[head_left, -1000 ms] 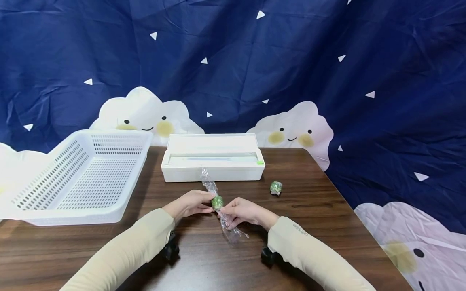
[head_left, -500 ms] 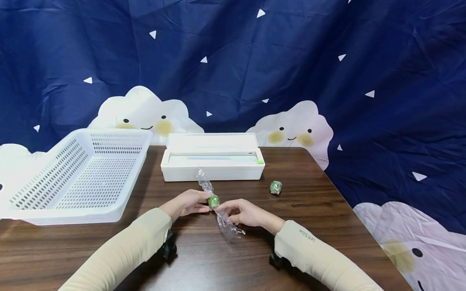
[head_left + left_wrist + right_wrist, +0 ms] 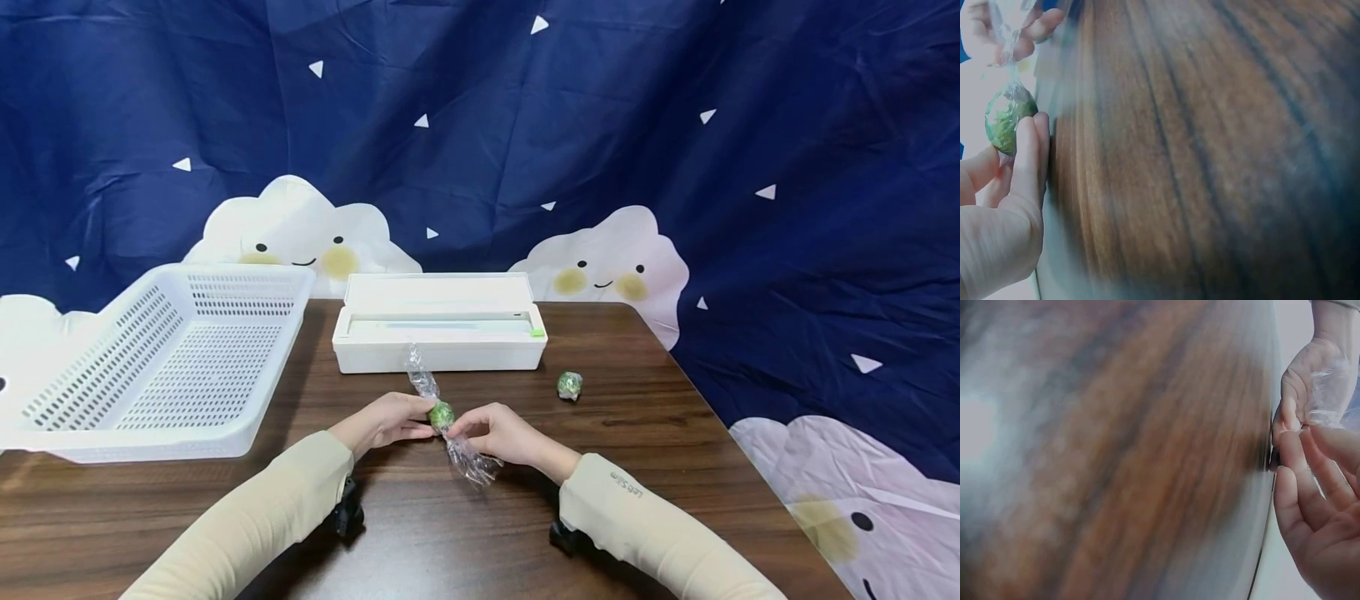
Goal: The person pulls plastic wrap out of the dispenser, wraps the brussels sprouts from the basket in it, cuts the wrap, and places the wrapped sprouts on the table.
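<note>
Between the thumb and fingers of my left hand (image 3: 384, 419) is a Brussels sprout (image 3: 442, 415) wrapped in clear plastic film. The film (image 3: 471, 463) is twisted at both ends of the sprout; one loose end points away toward the box, the other hangs down toward me. My right hand (image 3: 501, 433) pinches the near twist right beside the sprout with thumb and index finger. In the left wrist view, the sprout (image 3: 1009, 119) shows light green leaves under the shiny film, with fingertips against its side. The right wrist view has the pinching right fingers (image 3: 1294, 447) close up.
A white cling film dispenser box (image 3: 438, 358) with its lid raised stands behind the hands. Another wrapped sprout (image 3: 569, 385) lies on the wooden table (image 3: 637, 467) to the right. At left is a white perforated basket (image 3: 161, 442).
Both hands and the wrapped sprout have shifted slightly left. My right fingers have changed their hold on the near film end, which has turned and bunched.
</note>
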A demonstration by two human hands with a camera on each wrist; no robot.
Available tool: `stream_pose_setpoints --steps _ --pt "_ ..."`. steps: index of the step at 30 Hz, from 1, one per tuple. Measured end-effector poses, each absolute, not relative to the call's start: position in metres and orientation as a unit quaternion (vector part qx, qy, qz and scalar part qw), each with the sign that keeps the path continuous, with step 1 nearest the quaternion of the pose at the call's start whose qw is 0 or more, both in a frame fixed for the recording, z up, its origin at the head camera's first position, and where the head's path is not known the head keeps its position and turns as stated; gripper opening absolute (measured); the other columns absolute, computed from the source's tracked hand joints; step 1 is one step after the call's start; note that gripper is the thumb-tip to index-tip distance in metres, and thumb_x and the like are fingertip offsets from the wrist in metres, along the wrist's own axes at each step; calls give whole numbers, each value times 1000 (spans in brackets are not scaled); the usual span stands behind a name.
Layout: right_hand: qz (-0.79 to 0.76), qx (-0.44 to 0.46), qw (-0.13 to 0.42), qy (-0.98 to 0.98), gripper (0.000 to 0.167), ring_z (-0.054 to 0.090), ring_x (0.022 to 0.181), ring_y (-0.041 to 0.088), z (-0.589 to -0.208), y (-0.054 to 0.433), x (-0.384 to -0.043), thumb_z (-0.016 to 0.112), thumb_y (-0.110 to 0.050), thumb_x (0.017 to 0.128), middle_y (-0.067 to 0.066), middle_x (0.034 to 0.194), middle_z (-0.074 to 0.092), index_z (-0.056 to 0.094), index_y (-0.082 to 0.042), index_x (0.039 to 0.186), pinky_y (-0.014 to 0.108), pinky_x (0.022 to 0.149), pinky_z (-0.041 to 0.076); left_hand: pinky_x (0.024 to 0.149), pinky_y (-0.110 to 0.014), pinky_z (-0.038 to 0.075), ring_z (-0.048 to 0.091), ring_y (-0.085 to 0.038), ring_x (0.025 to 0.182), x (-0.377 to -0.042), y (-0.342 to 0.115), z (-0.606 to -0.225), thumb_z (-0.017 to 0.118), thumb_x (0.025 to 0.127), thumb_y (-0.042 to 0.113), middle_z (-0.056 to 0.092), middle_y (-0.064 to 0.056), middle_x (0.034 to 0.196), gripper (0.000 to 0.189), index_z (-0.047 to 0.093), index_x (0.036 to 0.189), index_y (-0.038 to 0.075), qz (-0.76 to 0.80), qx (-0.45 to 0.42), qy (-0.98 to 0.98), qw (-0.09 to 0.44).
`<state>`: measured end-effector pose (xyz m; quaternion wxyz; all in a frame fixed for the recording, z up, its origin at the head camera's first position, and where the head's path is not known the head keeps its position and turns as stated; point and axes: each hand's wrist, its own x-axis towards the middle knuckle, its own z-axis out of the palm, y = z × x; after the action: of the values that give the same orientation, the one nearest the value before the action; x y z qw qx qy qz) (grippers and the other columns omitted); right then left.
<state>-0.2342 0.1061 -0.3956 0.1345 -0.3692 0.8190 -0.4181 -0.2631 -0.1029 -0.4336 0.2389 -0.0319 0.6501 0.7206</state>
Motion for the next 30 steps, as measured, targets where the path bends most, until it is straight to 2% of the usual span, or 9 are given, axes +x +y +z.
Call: stream_pose_setpoints --steps 5,10,12,19,25,27,30 --pt "-432 -361 116 818 12 57 80 13 -384 101 -229 60 9 82 13 90 66 67 7 92 28 70 48 78 -31 50 63 -21 77 -260 -101 -432 48 95 5 58 -18 103 33 48 122 -15 720 -22 652 235" --pt "-438 -348 77 825 4 50 71 10 -406 99 -247 66 -2 82 0 77 61 68 1 81 23 62 44 78 -32 50 62 -22 79 -257 -97 -430 50 94 4 57 -18 100 32 49 120 -15 714 -21 659 235" --pt "-448 -343 74 822 6 48 67 8 -415 99 -254 68 -7 82 -2 76 59 68 -1 81 21 59 42 79 -32 50 62 -22 80 -256 -96 -430 49 94 2 56 -19 103 32 48 121 -15 712 -23 660 236" --pt "-478 -298 103 820 11 48 59 14 -417 95 -255 65 -12 86 2 73 56 67 -3 81 26 50 42 79 -31 50 62 -21 82 -254 -97 -431 49 94 2 53 -22 112 35 46 123 -16 715 -18 658 234" --pt "-489 -277 129 817 13 54 66 36 -409 91 -250 60 -8 89 21 73 56 63 3 83 44 54 47 79 -31 50 62 -20 81 -254 -99 -433 48 95 3 54 -21 111 33 48 121 -16 716 -16 657 234" --pt "-497 -270 137 813 11 55 69 40 -403 90 -246 58 -5 90 21 74 56 60 5 91 49 57 47 80 -31 50 62 -20 81 -253 -99 -432 48 95 3 52 -21 111 33 47 121 -16 717 -15 656 234" --pt "-516 -252 154 804 16 56 67 36 -398 89 -245 58 -3 90 14 72 56 52 7 101 46 58 48 80 -32 49 62 -22 81 -253 -99 -431 48 95 3 50 -21 112 33 46 121 -16 717 -15 654 240"
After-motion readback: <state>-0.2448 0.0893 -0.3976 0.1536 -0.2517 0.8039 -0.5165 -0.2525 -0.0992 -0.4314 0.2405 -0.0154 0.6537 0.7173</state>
